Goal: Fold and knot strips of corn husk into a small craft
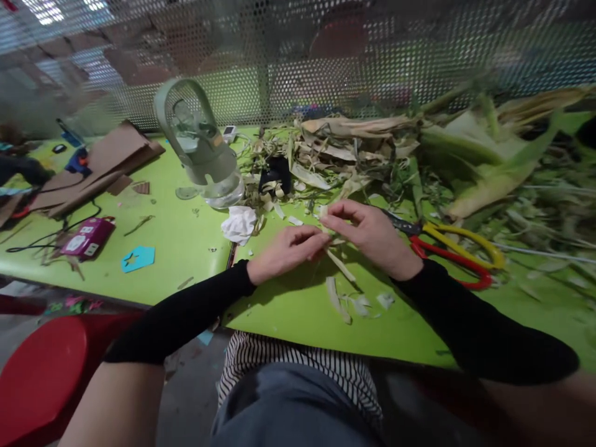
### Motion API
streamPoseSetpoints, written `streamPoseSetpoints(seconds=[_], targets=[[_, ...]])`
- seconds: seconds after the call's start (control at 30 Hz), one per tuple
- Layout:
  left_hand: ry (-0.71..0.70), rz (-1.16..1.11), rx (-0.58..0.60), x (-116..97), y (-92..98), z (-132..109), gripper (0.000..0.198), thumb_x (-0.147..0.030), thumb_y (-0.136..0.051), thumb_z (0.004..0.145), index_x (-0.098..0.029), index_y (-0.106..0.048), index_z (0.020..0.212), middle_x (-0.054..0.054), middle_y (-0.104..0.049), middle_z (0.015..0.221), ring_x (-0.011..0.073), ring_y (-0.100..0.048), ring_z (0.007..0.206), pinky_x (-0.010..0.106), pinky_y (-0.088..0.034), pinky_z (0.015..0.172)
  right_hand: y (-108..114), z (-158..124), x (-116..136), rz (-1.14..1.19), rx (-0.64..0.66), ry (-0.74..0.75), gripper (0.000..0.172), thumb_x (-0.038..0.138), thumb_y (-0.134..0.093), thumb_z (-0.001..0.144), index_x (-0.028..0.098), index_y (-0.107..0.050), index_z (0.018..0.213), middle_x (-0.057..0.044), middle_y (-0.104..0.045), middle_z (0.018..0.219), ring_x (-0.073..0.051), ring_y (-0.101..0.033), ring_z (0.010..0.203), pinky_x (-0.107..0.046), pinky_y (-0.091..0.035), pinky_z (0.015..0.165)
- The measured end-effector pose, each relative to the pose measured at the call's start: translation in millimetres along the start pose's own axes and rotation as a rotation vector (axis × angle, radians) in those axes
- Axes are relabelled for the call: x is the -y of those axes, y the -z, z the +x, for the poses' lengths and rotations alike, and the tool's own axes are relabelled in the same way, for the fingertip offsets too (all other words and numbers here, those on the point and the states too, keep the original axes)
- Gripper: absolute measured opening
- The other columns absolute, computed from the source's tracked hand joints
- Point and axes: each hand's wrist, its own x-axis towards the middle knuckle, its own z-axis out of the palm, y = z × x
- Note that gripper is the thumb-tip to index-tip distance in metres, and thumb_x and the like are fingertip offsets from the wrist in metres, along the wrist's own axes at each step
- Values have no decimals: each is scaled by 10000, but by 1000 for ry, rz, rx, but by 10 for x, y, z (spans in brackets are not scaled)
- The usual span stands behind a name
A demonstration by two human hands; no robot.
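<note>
My left hand (291, 248) and my right hand (367, 233) meet above the green table. Between their closed fingertips is a pale strip of corn husk (341, 266), its lower end hanging toward me. The strip's upper end shows at the right thumb and forefinger. Below the hands lie a loose husk piece (337, 300) and small pale scraps (385, 301). Just right of my right wrist rest scissors (459, 248) with one yellow and one red handle, their blades partly hidden behind the hand.
Dried husks (344, 146) and big green husk leaves (488, 155) are heaped along the back right. A water bottle (200, 143) and crumpled tissue (239, 225) stand left of my hands. Further left are a magenta box (88, 238), cardboard (114, 152) and a red stool (41, 372).
</note>
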Motion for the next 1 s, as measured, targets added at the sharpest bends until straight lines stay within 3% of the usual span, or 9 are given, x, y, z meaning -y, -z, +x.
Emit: streamPoseSetpoints(seconds=[0.13, 0.37, 0.57, 0.67, 0.73, 0.87, 1.0], targets=[[37, -69, 20, -17, 4, -13, 437, -518, -587, 936, -163, -573, 682, -11, -545, 663, 94, -481, 641, 252, -395, 637, -33, -29, 32, 149, 7, -38, 219, 401, -707, 857, 222, -626, 760, 17, -607, 739, -143, -522, 665, -311, -429, 667], [117, -84, 91, 16, -45, -61, 456, -554, -614, 918, -155, -568, 703, -24, -507, 657, 79, -427, 615, 241, -343, 590, -68, -55, 32, 174, 4, -41, 253, 453, -725, 862, 222, -647, 793, 6, -636, 777, -145, -545, 691, -312, -447, 670], [41, -71, -132, 16, -8, -7, 315, -347, -548, 986, -163, -554, 730, -22, -539, 686, 82, -479, 653, 235, -398, 653, 15, -25, 68, -77, 52, -40, 406, 628, -642, 891, 224, -648, 929, -57, -718, 886, -195, -631, 743, -320, -482, 635], [59, -232, -162, 45, 16, 26, 89, -162, -535, 956, -162, -572, 875, -20, -612, 754, 79, -567, 709, 231, -462, 738, 65, -22, 112, -216, 80, -6, 430, 663, -624, 887, 234, -618, 872, -52, -716, 818, -206, -635, 701, -318, -459, 597], [71, -338, -161, 64, 25, 37, 77, -98, -534, 937, -165, -542, 974, -18, -645, 793, 77, -610, 729, 238, -488, 771, 97, -17, 115, -236, 107, 19, 412, 644, -575, 925, 239, -633, 878, -40, -719, 803, -198, -627, 676, -320, -448, 595], [43, -285, -187, 95, 45, 50, 87, -119, -565, 950, -170, -502, 981, -40, -626, 734, 73, -614, 679, 229, -479, 722, 117, -1, 78, -179, 198, 42, 353, 595, -645, 893, 243, -675, 903, -46, -753, 887, -226, -678, 784, -344, -492, 680], [33, -119, -208, 137, 86, 48, 127, -242, -602, 962, -174, -511, 905, -50, -596, 679, 72, -554, 588, 223, -429, 617, 60, -7, 60, -184, 183, 52, 303, 529, -687, 865, 226, -667, 862, -56, -737, 852, -237, -675, 789, -377, -518, 723]])
